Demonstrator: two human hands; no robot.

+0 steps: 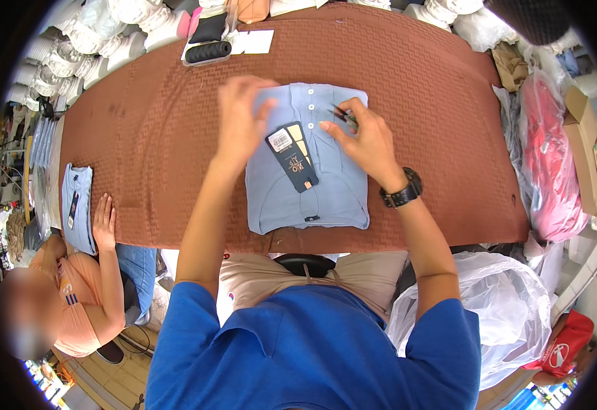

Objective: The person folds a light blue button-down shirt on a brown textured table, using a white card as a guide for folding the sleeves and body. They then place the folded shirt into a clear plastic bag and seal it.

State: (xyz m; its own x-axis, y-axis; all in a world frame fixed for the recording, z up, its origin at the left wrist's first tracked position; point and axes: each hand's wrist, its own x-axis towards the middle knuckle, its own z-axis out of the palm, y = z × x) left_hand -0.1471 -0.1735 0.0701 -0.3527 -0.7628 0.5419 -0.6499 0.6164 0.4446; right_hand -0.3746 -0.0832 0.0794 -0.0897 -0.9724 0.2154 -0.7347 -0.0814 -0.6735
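Note:
A folded light blue shirt (264, 191) lies on the brown cloth in front of me, its white buttons running down the placket. A dark hang tag (291, 158) with a barcode sticker rests on its front, and a thin loop leads down to a small dark label. At the shirt's upper left, my left hand (240, 116) is blurred by motion, its thumb and fingers apart and nothing visible between them. My right hand (367, 137), with a black watch on the wrist, is closed around small dark thread snips (343, 115) over the placket's right side.
Near the table's (155, 137) far edge sits a clear tray (206, 51) with a black roll. Another folded blue shirt (78, 208) lies at the left edge, beside a seated person's hand (104, 220). Plastic-wrapped red goods (548, 150) and a cardboard box (587, 150) stand at right.

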